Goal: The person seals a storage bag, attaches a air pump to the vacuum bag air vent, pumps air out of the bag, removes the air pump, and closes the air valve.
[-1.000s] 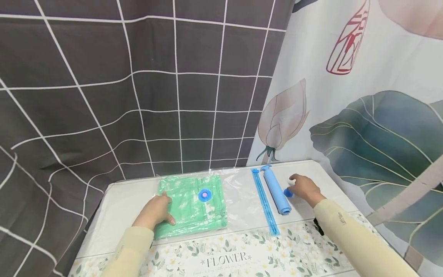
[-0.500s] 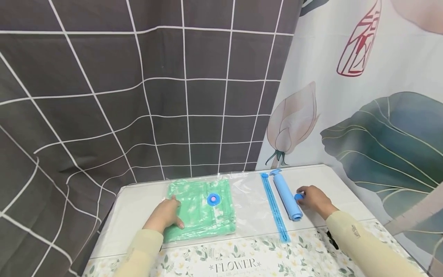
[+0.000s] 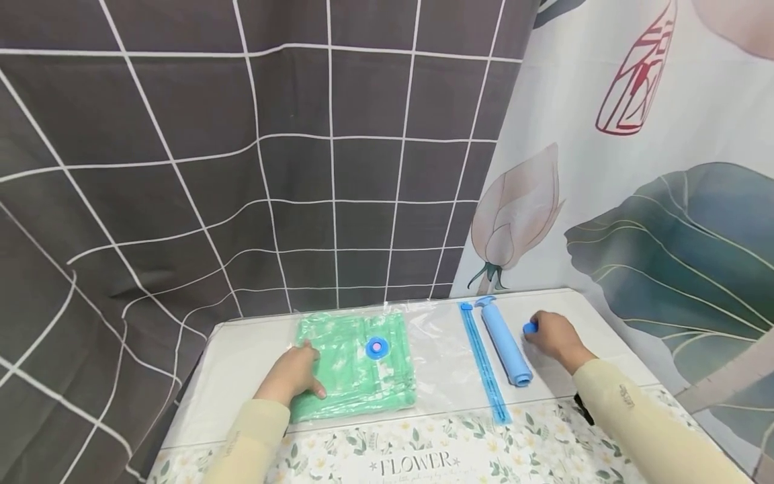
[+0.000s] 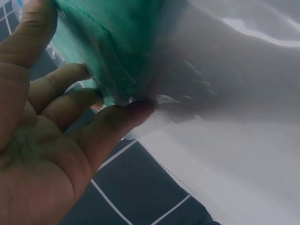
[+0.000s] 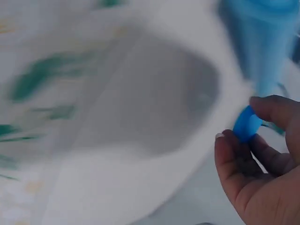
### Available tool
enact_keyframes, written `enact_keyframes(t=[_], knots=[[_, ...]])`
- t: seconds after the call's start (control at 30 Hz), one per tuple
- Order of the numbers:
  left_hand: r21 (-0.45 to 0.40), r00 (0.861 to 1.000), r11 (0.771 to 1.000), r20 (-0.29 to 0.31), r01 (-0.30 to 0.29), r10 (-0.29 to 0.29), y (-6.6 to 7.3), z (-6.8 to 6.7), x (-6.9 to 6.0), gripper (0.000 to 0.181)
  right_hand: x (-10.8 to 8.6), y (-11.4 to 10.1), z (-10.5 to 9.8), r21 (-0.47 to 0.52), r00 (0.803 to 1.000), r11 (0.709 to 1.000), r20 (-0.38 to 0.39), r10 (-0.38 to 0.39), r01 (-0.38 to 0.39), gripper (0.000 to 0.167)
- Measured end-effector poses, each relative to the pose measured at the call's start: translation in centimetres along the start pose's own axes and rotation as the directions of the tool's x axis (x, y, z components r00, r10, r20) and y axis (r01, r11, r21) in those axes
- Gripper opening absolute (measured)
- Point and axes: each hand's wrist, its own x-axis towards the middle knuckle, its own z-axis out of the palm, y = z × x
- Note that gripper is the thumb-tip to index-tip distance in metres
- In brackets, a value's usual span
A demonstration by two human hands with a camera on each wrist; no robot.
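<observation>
A clear plastic vacuum storage bag (image 3: 444, 363) lies flat on the table, with folded green cloth (image 3: 345, 366) inside its left part. A round blue valve (image 3: 377, 347) with a pink centre sits on top of the bag. My left hand (image 3: 293, 373) rests on the bag's left edge, fingers spread and thumb apart; its fingertips touch the plastic in the left wrist view. Right of the pump, my right hand (image 3: 557, 339) pinches a small round blue cap (image 5: 247, 124) between thumb and fingers, held over the table. Beside it lies a light blue hand pump (image 3: 506, 343).
A blue zip strip (image 3: 485, 363) runs along the bag's right side, left of the pump. A floral cloth printed FLOWER (image 3: 417, 462) covers the table's front. Behind stand a dark grid curtain (image 3: 363, 168) and a white curtain with lotus print (image 3: 514, 222).
My right hand has closed on the blue cap and moved it slightly away from the pump. The left hand stays on the bag. The head view has shifted a little.
</observation>
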Motion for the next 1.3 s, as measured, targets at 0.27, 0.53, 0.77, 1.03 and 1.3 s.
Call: enact_keyframes(t=[0.27, 0.53, 0.77, 1.03, 1.3], knots=[[0.001, 1.000, 1.000, -0.015, 0.012, -0.012, 0.1, -0.1, -0.1, 0.098, 1.8, -10.0, -0.5, 0.254, 0.961, 0.927, -0.051, -0.272, 0.276, 0.045], [0.015, 1.000, 1.000, -0.028, 0.010, -0.010, 0.2, -0.2, 0.0, 0.096, 0.5, -20.7, 4.1, 0.249, 0.911, 0.887, 0.040, -0.410, 0.388, 0.042], [0.004, 0.999, 0.999, -0.025, 0.036, -0.036, 0.0, 0.1, 0.2, 0.096, -0.8, -25.0, 7.3, 0.181, 0.872, 0.865, 0.063, -0.485, 0.468, 0.038], [0.020, 0.999, 0.999, -0.027, 0.039, -0.039, 0.2, 0.3, 0.4, 0.095, 0.0, -25.7, 9.8, 0.077, 0.824, 0.830, 0.094, -0.558, 0.553, 0.033], [0.039, 0.999, 0.998, -0.026, 0.043, -0.042, 0.0, 0.3, 0.5, 0.097, 1.3, -25.4, 11.6, -0.048, 0.727, 0.725, 0.055, -0.685, 0.687, 0.022]])
